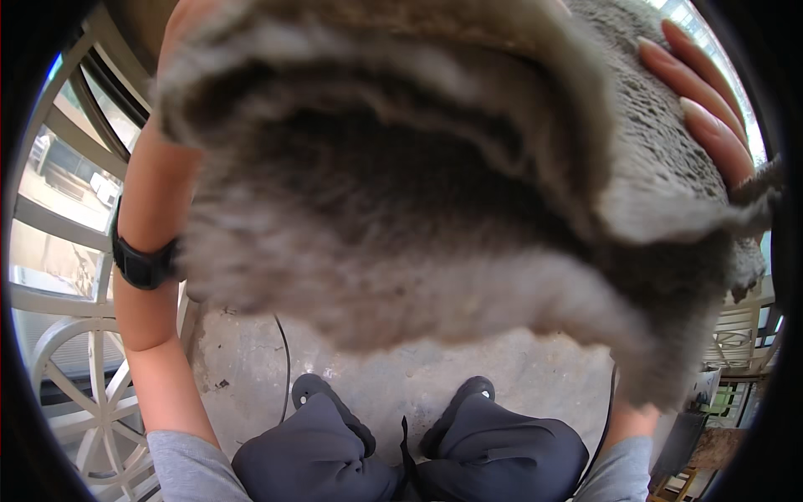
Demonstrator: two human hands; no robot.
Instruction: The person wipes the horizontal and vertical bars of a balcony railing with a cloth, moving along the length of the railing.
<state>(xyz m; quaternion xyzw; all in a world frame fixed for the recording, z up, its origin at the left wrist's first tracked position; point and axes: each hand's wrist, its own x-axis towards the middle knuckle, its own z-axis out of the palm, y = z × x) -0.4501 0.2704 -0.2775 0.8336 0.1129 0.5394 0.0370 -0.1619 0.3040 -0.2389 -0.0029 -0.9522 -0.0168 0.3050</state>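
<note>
A grey, fuzzy cloth [401, 276], apparently a worn towel, fills the middle and top of the head view, close to the camera and blurred. It hangs in folds with ragged edges. The fingers of my right hand [706, 103] lie on the cloth at the upper right; the rest of that hand is hidden behind it. My left arm rises along the left side with a black wristband [144, 263] on it. The left hand itself is hidden behind the cloth or beyond the top edge.
A white metal grille [97, 370] stands close on the left. Below lie a concrete floor [401, 383], a thin black cable [285, 351] and my dark shoes [313, 392]. Furniture with a brown top [718, 447] and a dark item [680, 442] are at the lower right.
</note>
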